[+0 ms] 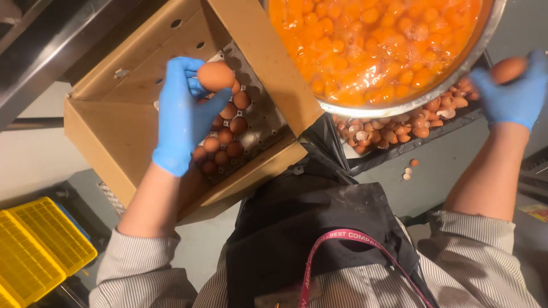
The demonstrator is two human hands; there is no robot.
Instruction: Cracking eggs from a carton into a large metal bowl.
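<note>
Eggs were the work in hand. The left hand (181, 117), in a blue glove, was closed around a brown egg (215, 76), pinching it between thumb and fingertips just above an open cardboard box (123, 122). Inside the box lay a grey egg tray (260, 122) with more brown eggs (224, 137) sitting in its cups on the near side, while the far cups stood bare. The right hand (516, 94), also in a blue glove, was wrapped around a second egg (508, 69) beside the rim of a large metal bowl (399, 107); that hand was blurred, so whether the shell was whole was hard to say. The bowl held a mass of orange yolks (371, 40). Under and behind the bowl's edge, a dark bin (399, 149) was heaped with broken eggshells (399, 128). A yellow plastic crate (40, 245) sat low on the left, well apart from both hands.
</note>
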